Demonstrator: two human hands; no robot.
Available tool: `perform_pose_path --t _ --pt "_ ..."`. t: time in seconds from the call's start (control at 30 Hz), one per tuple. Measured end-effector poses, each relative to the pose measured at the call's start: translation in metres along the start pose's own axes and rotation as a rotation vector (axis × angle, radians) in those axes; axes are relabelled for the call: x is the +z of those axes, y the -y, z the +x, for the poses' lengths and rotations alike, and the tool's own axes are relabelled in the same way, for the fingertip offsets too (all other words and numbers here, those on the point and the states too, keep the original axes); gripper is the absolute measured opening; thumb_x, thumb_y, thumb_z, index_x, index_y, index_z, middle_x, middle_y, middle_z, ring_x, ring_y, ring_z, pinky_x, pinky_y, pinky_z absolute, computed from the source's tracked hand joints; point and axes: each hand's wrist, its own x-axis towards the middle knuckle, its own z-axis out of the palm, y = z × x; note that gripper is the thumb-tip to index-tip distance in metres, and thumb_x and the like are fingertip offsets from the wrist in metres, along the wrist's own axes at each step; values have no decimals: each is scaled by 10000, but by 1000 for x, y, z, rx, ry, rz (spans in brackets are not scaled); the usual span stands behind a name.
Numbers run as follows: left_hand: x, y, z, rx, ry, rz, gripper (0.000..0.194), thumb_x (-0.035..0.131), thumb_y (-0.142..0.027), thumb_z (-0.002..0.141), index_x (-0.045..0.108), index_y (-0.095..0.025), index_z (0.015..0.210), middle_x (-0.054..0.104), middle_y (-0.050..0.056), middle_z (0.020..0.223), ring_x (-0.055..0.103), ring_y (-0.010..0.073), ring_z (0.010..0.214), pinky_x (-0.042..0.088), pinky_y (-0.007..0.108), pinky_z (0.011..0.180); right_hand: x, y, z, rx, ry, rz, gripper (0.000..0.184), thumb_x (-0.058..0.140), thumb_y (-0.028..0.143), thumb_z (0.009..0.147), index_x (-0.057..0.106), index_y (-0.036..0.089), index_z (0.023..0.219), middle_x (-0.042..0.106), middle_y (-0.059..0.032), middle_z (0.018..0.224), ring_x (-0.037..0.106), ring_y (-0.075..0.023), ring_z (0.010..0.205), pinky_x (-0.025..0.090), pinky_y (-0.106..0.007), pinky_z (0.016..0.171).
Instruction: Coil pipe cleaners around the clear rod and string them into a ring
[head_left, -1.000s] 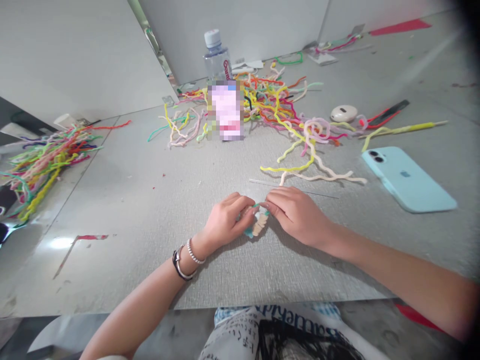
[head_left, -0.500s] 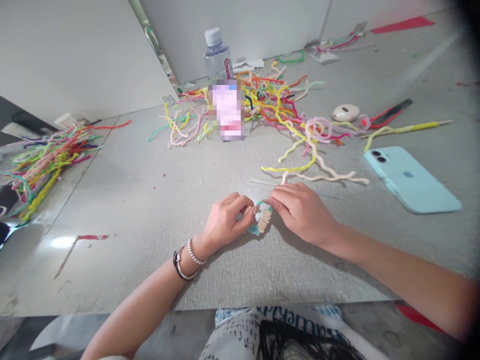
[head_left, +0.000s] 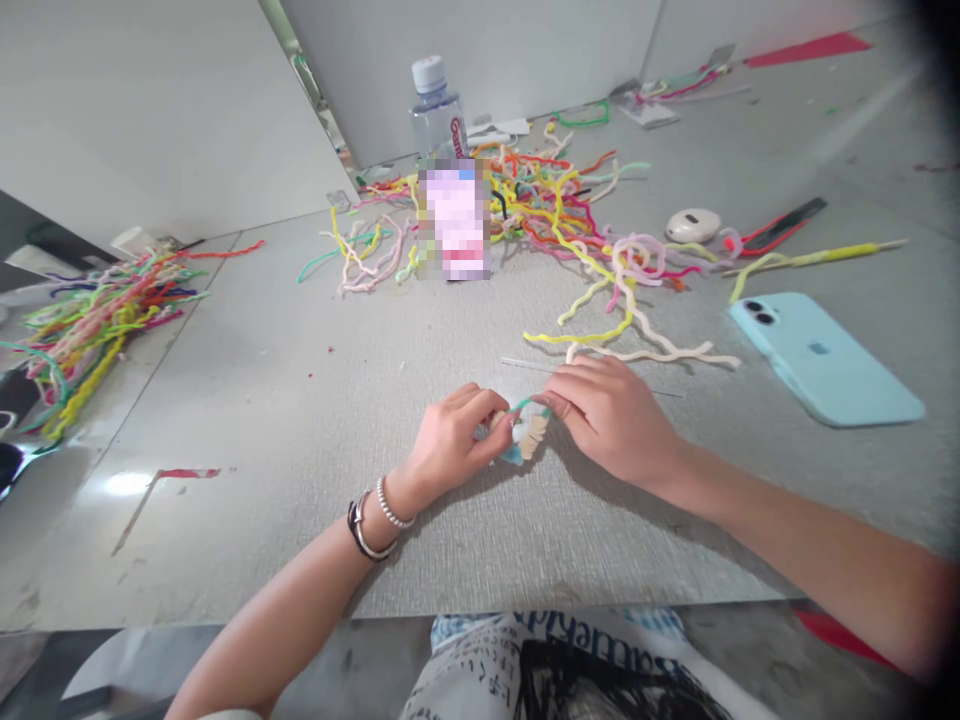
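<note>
My left hand (head_left: 459,437) is closed in a pinch on a small yarn piece (head_left: 533,438) with beige and light-blue parts, partly hidden by the fingers. From its top a green yarn strand (head_left: 523,403) spans the gap between both hands. Thumb and fingers of my right hand (head_left: 611,415) pinch the strand's other end. Just beyond the hands a thin metal needle (head_left: 525,364) lies on the grey table (head_left: 420,560), partly covered by my right hand. Cream yarn (head_left: 652,352) lies behind that hand.
A light-blue phone (head_left: 829,365) rests at right, near a yellow-wrapped stick (head_left: 840,255) and a white oval case (head_left: 693,225). Behind stand a bottle (head_left: 439,115) and a blurred phone screen (head_left: 456,215) amid tangled yarn (head_left: 559,205). Another yarn heap (head_left: 112,310) lies at left.
My right hand has shifted slightly up and to the right, so the green strand between the hands is a little longer. My left hand keeps its pinch in place.
</note>
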Motion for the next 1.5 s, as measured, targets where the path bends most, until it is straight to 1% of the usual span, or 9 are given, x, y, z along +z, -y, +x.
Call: perform_pose_path --t 0.33,0.77,0.9,1.0,1.07,1.17,1.27,1.4,1.5 --pt "0 4 0 12 -26 16 226 480 -240 927 535 -176 717 498 -25 615 452 95 549 345 215 514 -9 -6 4 59 -45 18 383 389 299 1009 536 203 670 601 -44 663 540 -217 713 326 -316 651" --pt "-1 1 0 -6 -22 2 218 470 -248 941 569 -169 763 523 -16 623 470 95 554 356 211 514 -16 -12 6 50 -45 -48 360 415 312 1001 545 205 683 626 -44 675 531 -225 726 333 -330 684" --pt "0 0 -1 -150 42 -69 198 507 -338 942 600 -164 924 594 -1 712 503 94 584 402 215 554 -16 -14 8 85 -13 -12 379 396 312 1001 499 213 650 589 -35 644 517 -218 707 335 -324 678" --pt "2 0 1 -313 158 -220 317 571 -406 904 572 -157 1100 623 5 766 528 95 591 422 216 560 -15 -12 7 109 6 60 364 382 290 996 451 218 646 550 -23 628 515 -208 692 335 -313 669" --pt "3 1 2 -396 226 -381 352 575 -442 896 573 -153 1097 627 5 745 531 94 576 410 206 529 -15 -10 7 112 -3 100 345 379 280 995 439 218 661 544 -20 644 516 -201 688 335 -307 666" --pt "5 2 2 -470 268 -572 328 555 -465 906 598 -147 974 646 19 725 540 93 575 395 193 501 -15 -9 6 108 -12 115 339 379 283 1000 424 216 671 528 -18 656 504 -195 679 333 -307 670" --pt "7 3 2 -502 210 -645 309 598 -451 881 604 -148 944 649 21 730 565 97 604 417 196 525 -13 -9 5 104 4 93 321 377 287 1003 437 210 697 522 -21 668 502 -202 692 332 -314 683" --pt "8 8 4 -535 23 -751 290 634 -435 854 611 -156 929 632 13 749 570 89 611 457 202 564 -8 -8 4 97 42 87 304 367 292 1006 422 210 719 514 -26 684 496 -207 695 322 -313 672" --pt "7 12 6 -542 -76 -792 279 633 -435 856 617 -161 903 597 -14 669 531 72 557 430 184 518 -5 -6 2 95 69 108 301 366 286 1007 388 218 715 486 -12 659 472 -198 665 307 -308 658"
